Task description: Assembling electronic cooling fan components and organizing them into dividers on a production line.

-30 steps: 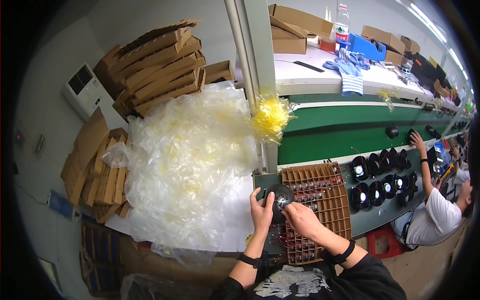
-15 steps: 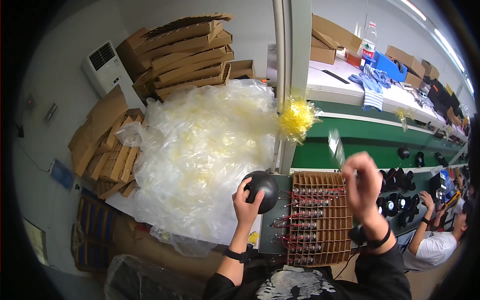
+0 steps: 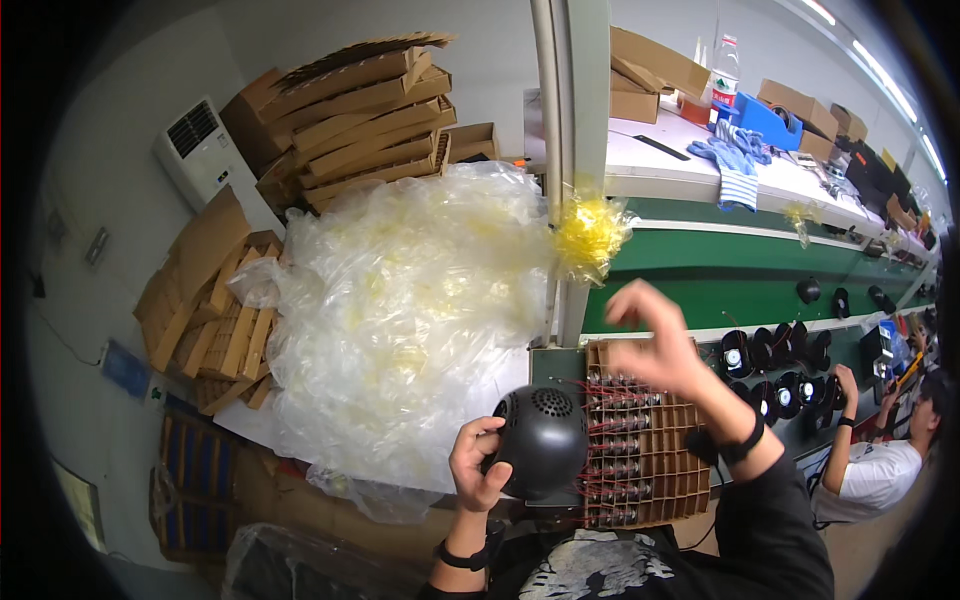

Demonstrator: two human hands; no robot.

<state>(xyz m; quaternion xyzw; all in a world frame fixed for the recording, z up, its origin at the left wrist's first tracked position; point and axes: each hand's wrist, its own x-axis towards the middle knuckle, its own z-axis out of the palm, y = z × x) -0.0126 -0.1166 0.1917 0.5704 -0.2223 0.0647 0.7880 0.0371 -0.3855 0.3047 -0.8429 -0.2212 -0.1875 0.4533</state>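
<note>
Swung leftward, the right hand [image 3: 655, 345] blurs, grip unreadable, while the black shell [image 3: 545, 450] clasped by the left hand [image 3: 478, 465] could snag red wires [image 3: 603, 428] trailing over the cardboard tray's [image 3: 682, 460] left edge.

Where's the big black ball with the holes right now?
In the head view, the ball is low, just right of centre, in the left hand, by the left edge of the tray.

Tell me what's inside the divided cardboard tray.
Small, red-wired metallic parts sit in cells on the left side of the tray. The right hand covers some upper cells, hiding their contents.
</note>
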